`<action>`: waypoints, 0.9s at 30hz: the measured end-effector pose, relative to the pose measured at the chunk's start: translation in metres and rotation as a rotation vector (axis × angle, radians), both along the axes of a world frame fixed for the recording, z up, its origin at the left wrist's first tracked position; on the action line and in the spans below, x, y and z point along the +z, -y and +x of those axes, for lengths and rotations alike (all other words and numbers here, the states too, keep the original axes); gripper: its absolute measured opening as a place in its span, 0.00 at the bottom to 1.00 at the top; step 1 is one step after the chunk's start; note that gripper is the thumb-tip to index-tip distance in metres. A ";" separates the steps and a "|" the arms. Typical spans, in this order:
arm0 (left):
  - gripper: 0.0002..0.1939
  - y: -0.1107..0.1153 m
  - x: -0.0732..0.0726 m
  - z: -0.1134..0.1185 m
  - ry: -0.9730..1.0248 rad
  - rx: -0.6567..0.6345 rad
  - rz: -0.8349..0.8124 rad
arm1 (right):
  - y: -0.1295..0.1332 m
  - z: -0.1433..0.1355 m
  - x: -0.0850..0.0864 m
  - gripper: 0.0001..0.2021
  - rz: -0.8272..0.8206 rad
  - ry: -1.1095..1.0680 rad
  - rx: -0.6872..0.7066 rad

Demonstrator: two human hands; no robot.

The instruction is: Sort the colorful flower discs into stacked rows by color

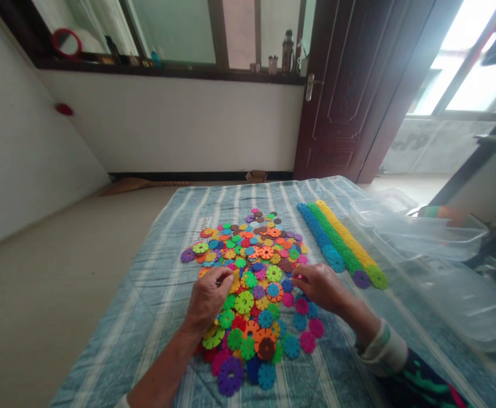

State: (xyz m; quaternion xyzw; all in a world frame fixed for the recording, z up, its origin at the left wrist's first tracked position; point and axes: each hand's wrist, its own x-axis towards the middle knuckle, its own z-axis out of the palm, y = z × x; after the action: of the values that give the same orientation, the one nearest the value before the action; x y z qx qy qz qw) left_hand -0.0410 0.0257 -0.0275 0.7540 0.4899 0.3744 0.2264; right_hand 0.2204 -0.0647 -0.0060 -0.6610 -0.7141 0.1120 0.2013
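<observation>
A spread-out pile of notched plastic discs [244,302] in many colours lies on the cloth-covered table between my hands. At the pile's left side, my left hand [208,297] is closed, thumb against forefinger, with a yellow notched disc [234,281] at the fingertips. Across from it, my right hand [321,285] is also closed over the pile's right edge. A little pink shows at its fingertips, but what it holds is too hidden to make out. Just past this hand lie three long rows of overlapping discs, one blue [319,235], one green [335,238] and one yellow [347,237].
Clear plastic boxes [432,235] stand at the table's right side, with a flat clear lid [469,300] nearer me. The striped cloth [145,306] covers the table. Beyond are a dark red door [345,90] and a window ledge holding a flask [288,51].
</observation>
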 end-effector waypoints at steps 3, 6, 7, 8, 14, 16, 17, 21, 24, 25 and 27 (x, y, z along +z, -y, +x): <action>0.10 0.001 0.000 0.000 0.006 0.002 0.007 | 0.001 -0.001 -0.002 0.09 0.023 -0.010 0.002; 0.10 0.002 -0.001 0.000 0.005 0.002 0.020 | 0.001 -0.002 -0.002 0.09 0.019 -0.023 -0.004; 0.10 0.002 -0.001 0.000 0.004 0.000 0.023 | 0.001 -0.002 -0.002 0.09 0.013 -0.024 -0.005; 0.10 0.003 -0.001 0.000 0.001 -0.001 0.026 | 0.002 -0.002 -0.002 0.09 0.008 -0.022 -0.006; 0.11 0.006 0.002 -0.001 -0.054 0.020 0.025 | 0.003 0.002 -0.008 0.10 -0.014 -0.019 -0.002; 0.11 0.007 0.003 -0.002 -0.057 0.024 0.021 | 0.003 0.003 -0.009 0.10 -0.020 -0.016 -0.007; 0.11 0.007 0.004 -0.002 -0.056 0.025 0.019 | 0.003 0.004 -0.009 0.10 -0.023 -0.018 -0.007; 0.12 0.004 0.003 -0.004 -0.063 0.030 0.011 | 0.003 0.000 -0.008 0.10 -0.005 -0.012 0.006; 0.12 0.000 0.002 -0.006 -0.063 0.031 0.007 | 0.003 -0.006 -0.005 0.10 0.010 0.032 0.010; 0.12 -0.002 0.001 -0.006 -0.062 0.032 0.004 | 0.003 -0.008 -0.004 0.10 0.006 0.044 0.009; 0.13 -0.004 0.001 -0.006 -0.061 0.041 -0.004 | 0.003 -0.011 -0.002 0.09 -0.011 0.054 0.006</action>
State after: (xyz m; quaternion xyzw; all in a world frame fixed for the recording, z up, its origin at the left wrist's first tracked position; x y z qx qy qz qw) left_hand -0.0469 0.0297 -0.0261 0.7542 0.5129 0.3550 0.2054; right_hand 0.2091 -0.0672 -0.0075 -0.6629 -0.7206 0.0987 0.1778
